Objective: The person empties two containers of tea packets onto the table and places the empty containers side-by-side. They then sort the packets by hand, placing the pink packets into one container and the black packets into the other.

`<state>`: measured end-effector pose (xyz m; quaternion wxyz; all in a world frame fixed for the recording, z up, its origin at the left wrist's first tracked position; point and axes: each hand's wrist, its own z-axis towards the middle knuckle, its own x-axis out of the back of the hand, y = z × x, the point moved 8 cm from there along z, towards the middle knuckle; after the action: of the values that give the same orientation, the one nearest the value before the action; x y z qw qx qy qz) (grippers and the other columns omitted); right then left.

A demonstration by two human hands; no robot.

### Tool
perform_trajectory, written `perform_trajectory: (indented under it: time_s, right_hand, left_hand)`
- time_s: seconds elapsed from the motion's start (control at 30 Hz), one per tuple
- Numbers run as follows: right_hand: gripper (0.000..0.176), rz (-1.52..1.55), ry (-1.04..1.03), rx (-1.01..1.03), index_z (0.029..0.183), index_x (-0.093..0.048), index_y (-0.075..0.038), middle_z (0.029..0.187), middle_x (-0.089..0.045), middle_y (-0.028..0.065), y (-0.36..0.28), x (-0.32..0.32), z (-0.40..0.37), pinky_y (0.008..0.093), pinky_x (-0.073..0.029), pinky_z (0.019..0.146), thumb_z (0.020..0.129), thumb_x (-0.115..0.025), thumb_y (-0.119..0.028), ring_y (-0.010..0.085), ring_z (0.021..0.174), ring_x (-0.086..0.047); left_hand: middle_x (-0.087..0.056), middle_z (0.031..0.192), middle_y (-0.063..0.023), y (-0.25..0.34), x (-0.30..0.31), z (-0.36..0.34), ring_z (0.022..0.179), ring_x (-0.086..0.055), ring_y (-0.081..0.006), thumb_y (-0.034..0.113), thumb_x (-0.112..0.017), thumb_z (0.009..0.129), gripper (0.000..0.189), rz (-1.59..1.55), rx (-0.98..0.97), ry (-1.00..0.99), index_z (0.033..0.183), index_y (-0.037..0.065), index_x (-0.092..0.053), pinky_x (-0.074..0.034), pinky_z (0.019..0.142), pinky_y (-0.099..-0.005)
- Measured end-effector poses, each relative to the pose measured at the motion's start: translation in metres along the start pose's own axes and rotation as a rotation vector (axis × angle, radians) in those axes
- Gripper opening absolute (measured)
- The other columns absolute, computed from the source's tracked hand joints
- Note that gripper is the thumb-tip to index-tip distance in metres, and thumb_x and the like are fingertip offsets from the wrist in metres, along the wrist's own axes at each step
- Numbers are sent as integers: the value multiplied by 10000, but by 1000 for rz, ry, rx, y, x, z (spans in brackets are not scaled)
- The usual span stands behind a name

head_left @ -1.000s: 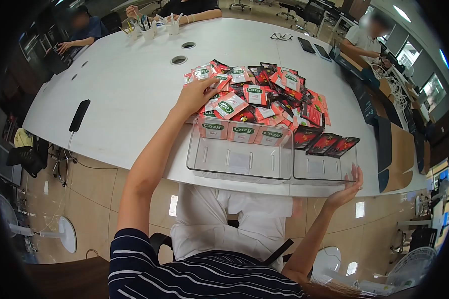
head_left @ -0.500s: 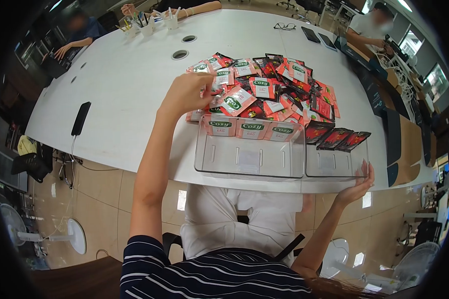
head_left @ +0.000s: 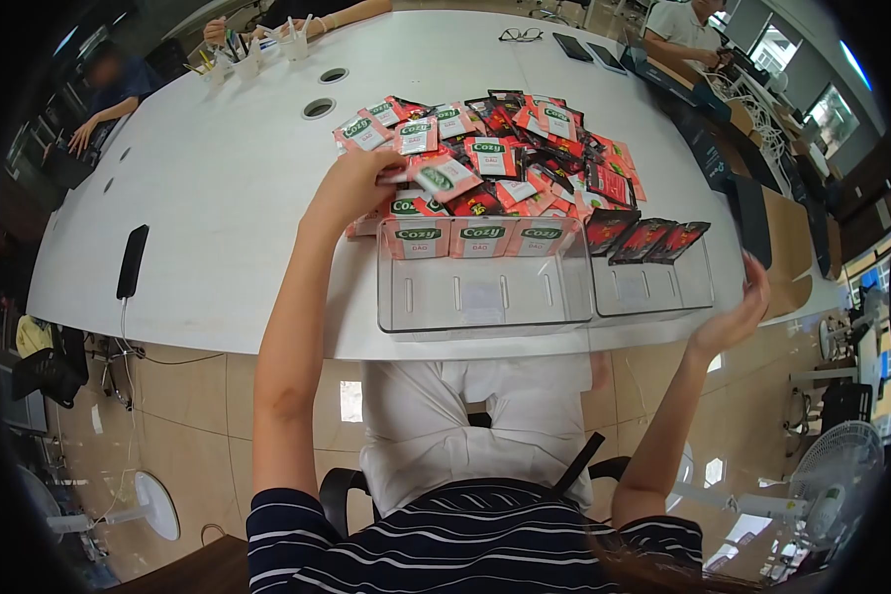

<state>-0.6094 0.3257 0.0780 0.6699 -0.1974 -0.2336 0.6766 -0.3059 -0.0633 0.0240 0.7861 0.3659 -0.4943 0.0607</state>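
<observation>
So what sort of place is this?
Probably an open-plan office: a long white meeting table with round cable holes, a black smartphone on a charging cable, and a person working at a dark laptop.

This is an open-plan office. A long white counter (head_left: 218,198) serves as a shared desk, with 2 round cable holes (head_left: 318,107) cut into its top. In the upper left of the frame a person works at a laptop (head_left: 64,163), near cups of pens (head_left: 247,67). A phone (head_left: 132,260) on a cable lies at the left edge, and glasses (head_left: 520,35) and 2 more phones (head_left: 586,51) lie at the top. Wooden desks with dark dividers (head_left: 752,213) line the right. Pedestal fans (head_left: 827,485) stand on the tiled floor (head_left: 188,396).
</observation>
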Motion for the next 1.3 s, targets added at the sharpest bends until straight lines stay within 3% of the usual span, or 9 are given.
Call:
perform_trajectory:
  time_s: [0.1,0.23,0.3,0.37,0.5,0.53,0.67,0.97,1.3]
  right_hand:
    - [188,55,-296,144,1000,-639,-4,1020,-651,95,-60,-58,24,308,-427,880,948,-537,-154,222,976,-594]
    - [150,-83,-801,562,930,-671,-34,919,-667,96,-137,-163,5,344,-470,828,886,-595,-156,229,913,-614]
    - [129,-85,-1178,531,945,-670,-25,939,-678,105,-122,-219,-26,325,-475,821,861,-608,-101,245,900,-640]
    - [159,-247,-1599,172,950,-677,-30,926,-684,99,-96,-255,-61,338,-507,771,867,-604,-143,228,818,-670]
    - [349,-829,-1613,529,1008,-689,-49,951,-699,73,-67,-302,-93,384,-539,732,813,-691,-338,221,815,-692]
    - [382,-974,-1588,581,1006,-691,-47,948,-704,65,-65,-307,-94,378,-540,735,794,-714,-364,215,799,-696]
    - [423,-936,-1707,229,985,-700,-44,950,-712,75,-57,-321,-87,373,-548,714,732,-781,-373,220,780,-701]
    - [356,-806,-1369,459,924,-681,-43,941,-701,137,-46,-331,-58,426,-542,711,628,-818,-187,293,871,-687]
    - [397,-337,-1118,424,1095,-572,-102,925,-664,157,-119,-278,-24,454,-488,725,704,-624,-69,358,873,-634]
  left_hand:
    - [-669,817,-147,0,12,4,724,-632,-335,102,-592,862,246,63,-39,183,1103,89,-641,-505,704,-394]
    - [-662,811,-164,9,35,-2,728,-620,-351,141,-555,923,190,119,-149,535,1092,71,-601,-491,664,-415]
    - [-652,801,-188,16,44,-9,680,-623,-365,126,-546,940,151,-59,-210,663,1065,46,-574,-492,606,-402]
    - [-646,811,-209,11,51,-14,655,-619,-378,106,-555,934,142,-157,-100,699,1054,30,-572,-495,577,-382]
    - [-677,795,-176,-2,46,-13,593,-662,-238,145,-561,950,192,-555,-33,800,1005,-39,-561,-485,546,-342]
    - [-669,782,-111,-7,49,-11,551,-616,-159,186,-552,964,229,-470,-86,858,1015,-37,-563,-477,497,-305]
    - [-628,732,-49,-23,39,-4,511,-557,-104,250,-547,968,263,-750,13,770,1035,-4,-563,-432,436,-250]
    - [-394,601,58,-38,3,9,505,-402,-49,398,-557,953,297,-1303,268,456,808,162,-449,-296,409,-218]
    - [-452,637,63,-56,-11,9,570,-444,-50,393,-553,952,264,-1197,318,443,828,167,-496,-349,510,-219]
